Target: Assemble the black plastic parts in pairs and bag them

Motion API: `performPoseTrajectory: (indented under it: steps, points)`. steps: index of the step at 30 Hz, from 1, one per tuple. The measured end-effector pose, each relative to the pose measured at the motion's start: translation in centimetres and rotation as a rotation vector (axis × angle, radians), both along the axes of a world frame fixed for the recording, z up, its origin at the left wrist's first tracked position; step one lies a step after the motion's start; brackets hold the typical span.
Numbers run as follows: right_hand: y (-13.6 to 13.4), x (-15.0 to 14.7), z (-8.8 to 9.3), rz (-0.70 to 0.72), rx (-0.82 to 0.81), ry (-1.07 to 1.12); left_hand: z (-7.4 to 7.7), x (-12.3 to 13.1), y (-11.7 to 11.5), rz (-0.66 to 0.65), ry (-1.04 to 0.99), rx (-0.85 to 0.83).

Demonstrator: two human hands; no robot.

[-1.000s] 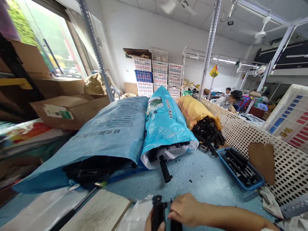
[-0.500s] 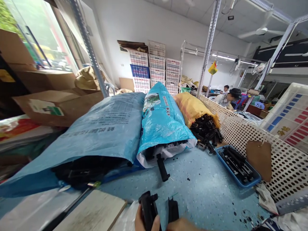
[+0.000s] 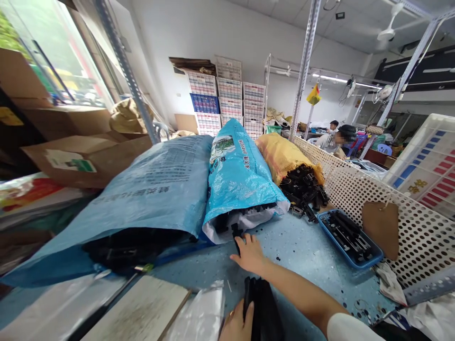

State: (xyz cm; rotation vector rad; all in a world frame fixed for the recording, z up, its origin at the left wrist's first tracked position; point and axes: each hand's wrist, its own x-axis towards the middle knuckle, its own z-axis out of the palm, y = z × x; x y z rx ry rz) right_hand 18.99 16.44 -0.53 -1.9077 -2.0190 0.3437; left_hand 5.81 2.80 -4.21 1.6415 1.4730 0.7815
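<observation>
The left hand [image 3: 236,322], at the bottom edge of the view, has its fingers clenched around a matte black plastic part [image 3: 263,308], which the frame partly cuts off. The right hand [image 3: 250,253] stretches across the bench [image 3: 302,251], a speckled pale-blue surface, with its fingers spread and released, their tips over a black plastic handle-shaped piece [image 3: 234,232] at the mouth of a bright turquoise woven sack [image 3: 241,175]. That sack lies between a wider pale-blue woven sack [image 3: 142,199] and a yellow woven sack [image 3: 282,156]. All three look packed with black parts, and the yellow one's spill in a heap [image 3: 304,187] onto the bench. To the right, a shallow blue plastic tray [image 3: 341,251] holds a tidy layer of black parts [image 3: 346,234], far fewer than the sacks appear to hold, so most of the parts seem to remain bagged. Open bench stretches between the hands and the tray. A white perforated plastic panel [image 3: 419,237] walls off the right side, while a worn wooden board [image 3: 138,308] and a clear plastic bag [image 3: 199,312] crowd the near left edge.
</observation>
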Motion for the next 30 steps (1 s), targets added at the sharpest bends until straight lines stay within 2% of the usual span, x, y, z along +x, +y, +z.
performPoseTrajectory:
  steps: [4, 6, 8, 10, 13, 15, 17, 19, 21, 24, 27, 30]
  points:
    - [1.4, 1.1, -0.4, -0.038, -0.063, 0.088, -2.6, -0.2, 0.4, 0.04, 0.032, 0.047]
    - [1.5, 2.6, 0.5, -0.05, -0.057, 0.168, -3.6, -0.9, 0.8, 0.017, -0.014, 0.041]
    - [0.5, 4.0, 1.8, -0.062, -0.042, 0.215, -3.8, -1.3, 1.3, 0.028, -0.097, 0.013]
    - [-2.0, 4.4, 2.9, -0.042, 0.017, 0.278, -2.9, -1.2, 2.0, 0.093, -0.228, -0.001]
    - [-7.9, 3.1, 3.8, 0.126, 0.106, 0.356, 0.4, -0.3, 3.2, 0.161, -0.469, -0.007]
    - [-11.7, 2.1, 4.3, 0.259, 0.083, 0.392, 3.0, 0.2, 3.8, 0.183, -0.574, -0.068]
    - [-14.2, 2.0, 5.3, 0.31, -0.011, 0.491, 5.1, 0.4, 4.1, 0.2, -0.634, -0.166]
    - [-14.7, 2.9, 6.4, 0.289, -0.106, 0.588, 6.2, 0.5, 4.0, 0.173, -0.684, -0.206]
    - [-14.1, 3.8, 7.1, 0.264, -0.126, 0.589, 6.7, 0.8, 3.5, 0.148, -0.707, -0.169]
    - [-13.4, 3.8, 7.1, 0.292, -0.049, 0.535, 7.2, 1.6, 2.5, 0.17, -0.733, -0.09]
    - [-14.4, 2.7, 6.6, 0.337, 0.123, 0.529, 8.1, 2.1, 1.8, 0.224, -0.776, -0.055]
    - [-15.6, 2.3, 7.0, 0.441, 0.14, 0.564, 9.4, 1.3, 1.5, 0.27, -0.864, -0.137]
